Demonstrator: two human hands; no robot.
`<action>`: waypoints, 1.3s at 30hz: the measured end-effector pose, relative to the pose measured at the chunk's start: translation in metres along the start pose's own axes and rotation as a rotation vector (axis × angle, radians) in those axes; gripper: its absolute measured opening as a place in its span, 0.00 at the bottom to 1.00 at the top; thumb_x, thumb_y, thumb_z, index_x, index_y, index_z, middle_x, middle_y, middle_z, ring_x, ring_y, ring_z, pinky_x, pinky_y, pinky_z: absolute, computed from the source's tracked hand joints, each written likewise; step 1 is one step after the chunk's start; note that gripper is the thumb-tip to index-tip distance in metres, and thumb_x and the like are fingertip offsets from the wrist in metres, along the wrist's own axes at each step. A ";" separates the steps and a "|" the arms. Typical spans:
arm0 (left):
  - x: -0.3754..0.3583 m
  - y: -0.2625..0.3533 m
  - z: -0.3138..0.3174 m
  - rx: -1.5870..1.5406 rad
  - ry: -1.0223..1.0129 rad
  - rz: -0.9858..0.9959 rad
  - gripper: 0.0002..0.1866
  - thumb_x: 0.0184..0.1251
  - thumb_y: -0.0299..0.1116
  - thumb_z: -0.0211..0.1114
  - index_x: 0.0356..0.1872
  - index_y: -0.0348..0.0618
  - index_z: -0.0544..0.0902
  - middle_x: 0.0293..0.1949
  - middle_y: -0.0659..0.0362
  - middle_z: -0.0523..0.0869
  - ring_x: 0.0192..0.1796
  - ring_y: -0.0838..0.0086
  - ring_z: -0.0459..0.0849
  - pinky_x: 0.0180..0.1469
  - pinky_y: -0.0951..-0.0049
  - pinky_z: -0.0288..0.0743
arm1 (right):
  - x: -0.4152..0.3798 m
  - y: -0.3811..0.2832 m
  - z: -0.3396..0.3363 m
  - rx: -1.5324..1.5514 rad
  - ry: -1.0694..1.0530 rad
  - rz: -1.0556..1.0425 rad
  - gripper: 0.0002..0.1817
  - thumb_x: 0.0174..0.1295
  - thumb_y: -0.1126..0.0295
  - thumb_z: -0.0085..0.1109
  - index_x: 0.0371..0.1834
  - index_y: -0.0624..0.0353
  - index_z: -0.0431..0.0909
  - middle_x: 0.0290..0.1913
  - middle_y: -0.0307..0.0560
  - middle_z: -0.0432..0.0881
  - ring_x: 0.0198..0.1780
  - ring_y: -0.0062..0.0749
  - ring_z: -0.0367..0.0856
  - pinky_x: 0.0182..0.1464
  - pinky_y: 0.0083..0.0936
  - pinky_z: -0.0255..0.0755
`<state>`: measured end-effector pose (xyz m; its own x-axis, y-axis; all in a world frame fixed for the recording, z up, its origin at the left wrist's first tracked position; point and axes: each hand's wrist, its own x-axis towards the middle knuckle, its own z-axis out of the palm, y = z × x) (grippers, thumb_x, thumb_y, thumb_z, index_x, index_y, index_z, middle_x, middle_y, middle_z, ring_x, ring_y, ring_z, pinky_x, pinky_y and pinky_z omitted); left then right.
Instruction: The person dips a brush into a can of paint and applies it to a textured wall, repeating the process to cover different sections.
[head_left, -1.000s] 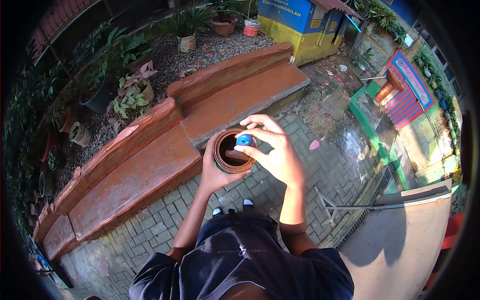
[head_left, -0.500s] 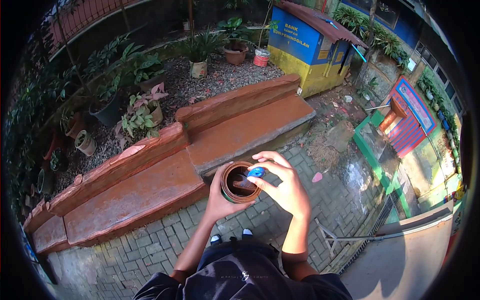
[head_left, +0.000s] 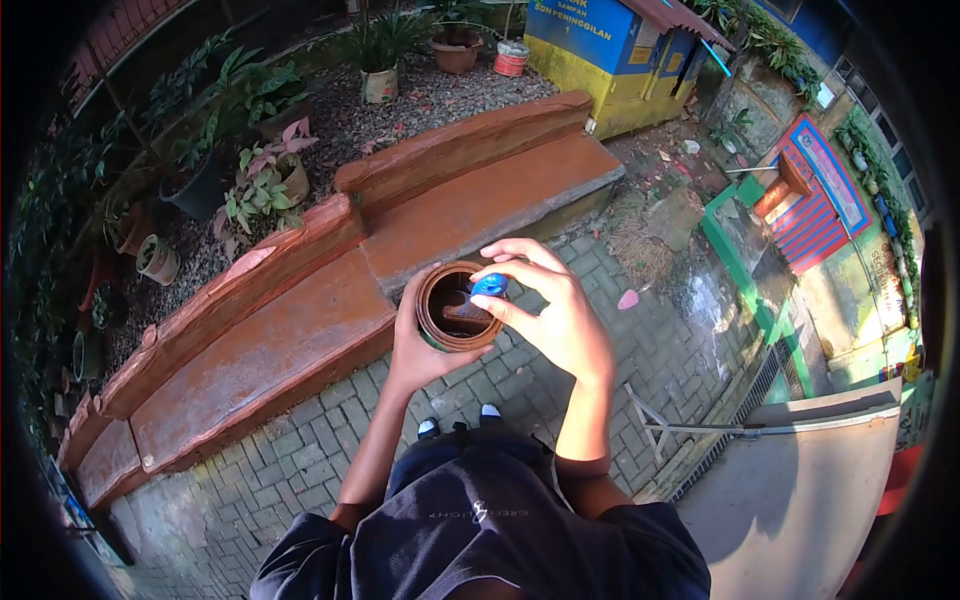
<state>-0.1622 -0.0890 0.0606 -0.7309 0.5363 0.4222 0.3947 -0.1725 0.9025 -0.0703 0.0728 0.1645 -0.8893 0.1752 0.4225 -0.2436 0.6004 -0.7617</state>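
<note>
My left hand [head_left: 414, 350] is wrapped round a round paint can [head_left: 462, 344] with a brown-stained rim and a bit of green on its side. Dark brown paint and a brown, flat shape show inside the opening. With thumb and fingers, my right hand [head_left: 560, 320] pinches the blue handle [head_left: 489, 286] of what looks like a paintbrush, above the right side of the can's mouth. The brush's lower end reaches down into the can and is only partly visible.
A long reddish-brown bench [head_left: 270, 330] curves in front of me. Potted plants [head_left: 265, 190] stand on gravel behind it. A blue and yellow hut [head_left: 575, 75] is beyond. Grey paving [head_left: 330, 440] lies underfoot, with a metal-framed board [head_left: 800, 480] at right.
The view has tilted, so the bench and hut sit higher in the picture. The can and both hands appear slightly higher and further left; their grips look the same.
</note>
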 end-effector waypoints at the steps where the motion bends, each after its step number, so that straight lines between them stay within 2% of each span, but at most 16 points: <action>1: 0.002 -0.002 -0.001 0.001 0.018 0.010 0.58 0.33 0.36 0.89 0.70 0.35 0.63 0.63 0.49 0.76 0.67 0.63 0.76 0.71 0.62 0.69 | 0.003 0.000 -0.001 -0.023 -0.001 -0.036 0.14 0.56 0.72 0.73 0.45 0.61 0.86 0.54 0.47 0.81 0.58 0.36 0.79 0.64 0.33 0.71; 2: 0.002 -0.002 -0.002 -0.003 0.008 0.003 0.59 0.33 0.37 0.89 0.70 0.35 0.63 0.64 0.50 0.75 0.67 0.63 0.76 0.71 0.62 0.69 | 0.003 -0.002 0.000 -0.030 0.002 -0.021 0.14 0.56 0.73 0.73 0.46 0.61 0.86 0.54 0.46 0.82 0.59 0.36 0.79 0.64 0.33 0.71; 3: 0.001 -0.002 -0.003 0.015 0.008 -0.009 0.60 0.32 0.37 0.89 0.70 0.35 0.62 0.64 0.50 0.75 0.67 0.63 0.76 0.71 0.62 0.68 | 0.003 -0.001 -0.001 -0.010 -0.021 -0.021 0.16 0.58 0.68 0.72 0.47 0.63 0.84 0.55 0.49 0.81 0.58 0.42 0.80 0.62 0.34 0.73; 11: -0.007 -0.001 -0.003 0.016 0.019 0.011 0.60 0.32 0.38 0.90 0.70 0.35 0.62 0.64 0.48 0.76 0.67 0.63 0.76 0.71 0.61 0.69 | -0.002 -0.008 0.000 -0.046 -0.020 -0.054 0.16 0.58 0.68 0.72 0.47 0.64 0.84 0.56 0.49 0.81 0.58 0.40 0.80 0.62 0.35 0.74; 13: -0.007 0.001 -0.006 0.044 0.012 -0.016 0.58 0.33 0.38 0.89 0.70 0.36 0.63 0.64 0.48 0.76 0.67 0.62 0.76 0.71 0.61 0.69 | -0.003 -0.012 -0.001 -0.047 -0.029 -0.008 0.17 0.58 0.68 0.72 0.48 0.66 0.83 0.56 0.48 0.80 0.58 0.41 0.80 0.62 0.35 0.74; 21: -0.004 -0.003 -0.007 -0.015 -0.001 -0.012 0.58 0.32 0.37 0.89 0.70 0.36 0.64 0.64 0.49 0.76 0.67 0.63 0.76 0.71 0.61 0.69 | -0.002 -0.002 0.006 -0.042 -0.006 0.000 0.16 0.58 0.67 0.72 0.47 0.61 0.85 0.56 0.49 0.81 0.61 0.42 0.79 0.63 0.36 0.73; 25: -0.008 -0.005 -0.009 -0.004 0.003 0.007 0.59 0.32 0.37 0.89 0.70 0.36 0.63 0.63 0.49 0.76 0.67 0.63 0.76 0.71 0.61 0.69 | -0.005 -0.003 0.007 -0.052 -0.021 -0.007 0.17 0.58 0.67 0.73 0.48 0.62 0.85 0.56 0.49 0.81 0.61 0.43 0.78 0.64 0.36 0.72; 29: -0.004 -0.006 -0.011 -0.003 -0.001 0.014 0.58 0.32 0.37 0.89 0.69 0.36 0.64 0.63 0.49 0.76 0.67 0.63 0.76 0.71 0.61 0.69 | -0.004 -0.007 0.009 -0.022 0.005 0.017 0.15 0.56 0.71 0.73 0.47 0.61 0.86 0.56 0.48 0.81 0.59 0.38 0.79 0.63 0.33 0.72; 31: -0.002 -0.004 -0.013 0.040 -0.024 -0.008 0.59 0.33 0.37 0.89 0.70 0.35 0.63 0.63 0.49 0.76 0.66 0.63 0.77 0.70 0.62 0.70 | -0.002 -0.008 0.009 0.006 0.011 -0.005 0.14 0.57 0.72 0.72 0.46 0.61 0.86 0.55 0.48 0.82 0.59 0.38 0.80 0.63 0.34 0.72; 35: 0.001 0.001 -0.012 -0.020 -0.022 -0.012 0.59 0.33 0.35 0.89 0.70 0.35 0.63 0.63 0.50 0.77 0.66 0.63 0.77 0.70 0.62 0.70 | -0.003 -0.003 0.010 -0.042 -0.002 -0.015 0.19 0.60 0.65 0.73 0.50 0.65 0.82 0.56 0.49 0.80 0.60 0.42 0.79 0.64 0.34 0.73; 39: 0.003 -0.003 -0.013 -0.021 -0.025 -0.005 0.58 0.32 0.35 0.89 0.70 0.36 0.63 0.62 0.50 0.78 0.66 0.64 0.77 0.70 0.61 0.70 | -0.004 -0.001 0.012 0.014 0.002 0.022 0.20 0.60 0.66 0.73 0.50 0.66 0.81 0.56 0.50 0.80 0.60 0.42 0.79 0.63 0.34 0.73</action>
<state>-0.1731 -0.0976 0.0600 -0.7187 0.5573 0.4159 0.3793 -0.1871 0.9062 -0.0714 0.0621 0.1574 -0.8936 0.1895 0.4068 -0.2297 0.5857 -0.7773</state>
